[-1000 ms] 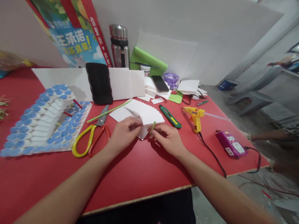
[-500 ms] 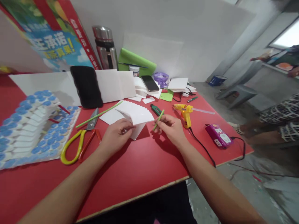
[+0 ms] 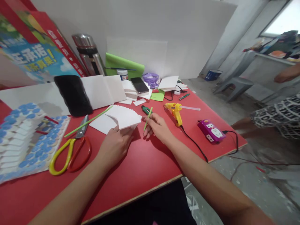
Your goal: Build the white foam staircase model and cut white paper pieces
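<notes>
Two bare hands work over a red tabletop (image 3: 142, 165). Near the middle, a white card piece with a stepped, fanned edge (image 3: 128, 118) sits above the left hand (image 3: 116, 143). That hand's fingers are bent beneath the card and touching it; their tips are hidden, so I cannot tell whether they grip it. Just to the right, the right hand (image 3: 156, 126) pinches a short green stick (image 3: 147, 119) between thumb and fingers, held at a slant near the card's right end.

A flat white sheet (image 3: 99, 124) lies to the card's left. Farther left are a long green stick (image 3: 90, 120), scissors with yellow and red handles (image 3: 80, 133), and a blue-and-white model with steps (image 3: 43, 154). A green cutter (image 3: 145, 110) lies just beyond the right hand, partly covered. To the right are a yellow glue gun (image 3: 176, 113) and a purple power box (image 3: 211, 131). At the far right edge, part of another person in patterned clothing (image 3: 278, 114) shows.
</notes>
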`<state>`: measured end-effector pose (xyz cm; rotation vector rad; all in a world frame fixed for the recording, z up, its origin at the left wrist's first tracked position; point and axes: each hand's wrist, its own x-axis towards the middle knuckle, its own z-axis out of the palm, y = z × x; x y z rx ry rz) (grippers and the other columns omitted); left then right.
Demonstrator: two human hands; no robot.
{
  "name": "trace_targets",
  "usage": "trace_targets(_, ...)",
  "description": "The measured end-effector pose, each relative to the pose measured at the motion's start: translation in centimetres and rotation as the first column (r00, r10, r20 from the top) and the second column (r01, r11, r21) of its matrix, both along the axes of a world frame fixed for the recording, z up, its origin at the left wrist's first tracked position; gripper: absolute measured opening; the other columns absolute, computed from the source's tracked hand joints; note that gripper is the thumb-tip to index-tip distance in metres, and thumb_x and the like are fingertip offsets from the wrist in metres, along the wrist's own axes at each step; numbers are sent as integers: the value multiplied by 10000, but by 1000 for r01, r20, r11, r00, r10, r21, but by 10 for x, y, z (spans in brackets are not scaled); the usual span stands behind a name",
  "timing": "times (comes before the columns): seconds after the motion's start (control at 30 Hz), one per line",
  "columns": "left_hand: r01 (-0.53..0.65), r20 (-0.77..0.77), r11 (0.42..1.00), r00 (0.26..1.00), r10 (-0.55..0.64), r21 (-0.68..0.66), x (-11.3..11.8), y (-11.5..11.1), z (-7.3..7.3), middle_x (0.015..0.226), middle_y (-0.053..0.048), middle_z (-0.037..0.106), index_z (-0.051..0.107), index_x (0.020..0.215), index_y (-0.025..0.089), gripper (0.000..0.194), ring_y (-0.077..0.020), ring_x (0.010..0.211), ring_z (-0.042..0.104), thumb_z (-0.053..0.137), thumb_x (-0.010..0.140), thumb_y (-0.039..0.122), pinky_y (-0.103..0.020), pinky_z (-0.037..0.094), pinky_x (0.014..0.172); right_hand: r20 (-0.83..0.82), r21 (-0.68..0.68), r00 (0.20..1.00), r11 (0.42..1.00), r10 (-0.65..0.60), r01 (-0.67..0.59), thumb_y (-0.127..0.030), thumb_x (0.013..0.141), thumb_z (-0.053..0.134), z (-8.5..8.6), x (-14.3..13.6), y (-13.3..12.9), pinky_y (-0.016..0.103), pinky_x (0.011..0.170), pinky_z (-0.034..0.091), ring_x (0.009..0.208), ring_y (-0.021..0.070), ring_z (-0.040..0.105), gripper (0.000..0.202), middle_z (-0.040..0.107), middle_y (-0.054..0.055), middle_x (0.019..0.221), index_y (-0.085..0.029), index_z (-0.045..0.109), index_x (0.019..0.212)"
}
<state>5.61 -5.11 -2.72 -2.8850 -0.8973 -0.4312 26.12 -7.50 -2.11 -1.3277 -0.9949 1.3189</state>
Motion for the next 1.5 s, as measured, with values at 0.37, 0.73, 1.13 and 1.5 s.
trace_targets(0.37,67,89,992,993,-76,107,-16,-1,-7,1254,-200,736,697,1270,75,360,-359,1147,683,470,990,77,-527,574,949,460,43,887,997,35,-62,-215,966,511,20,3,56,260,429,479,434,191,651,191,622,-25,530,-253,424,799)
trace_targets(0.73,-179,-347,961,905,245,211,2,-23,-3,1269,-204,750,698,1339,84,532,-226,568,709,406,906,-19,-329,462,398,640,159,768,982,-23,-103,-230,961,543,-8,2,48,267,612,472,662,194,668,135,678,7,674,-251,513,831)
trace_targets(1.13,-159,-278,953,932,231,257,-9,-32,-6,1171,-174,782,732,1254,66,450,-218,570,693,433,925,-1,-334,454,411,641,201,767,968,-16,-148,-256,971,527,-9,4,46,276,604,434,646,203,632,141,642,10,653,-262,508,831)
trace_targets(1.5,-163,-25,934,983,180,317,-26,-46,-12,1157,-125,799,739,1139,80,307,-196,524,638,503,944,52,-362,408,411,639,178,769,974,-4,-143,-249,961,543,-7,3,45,277,596,428,654,204,632,117,656,18,679,-256,529,845)
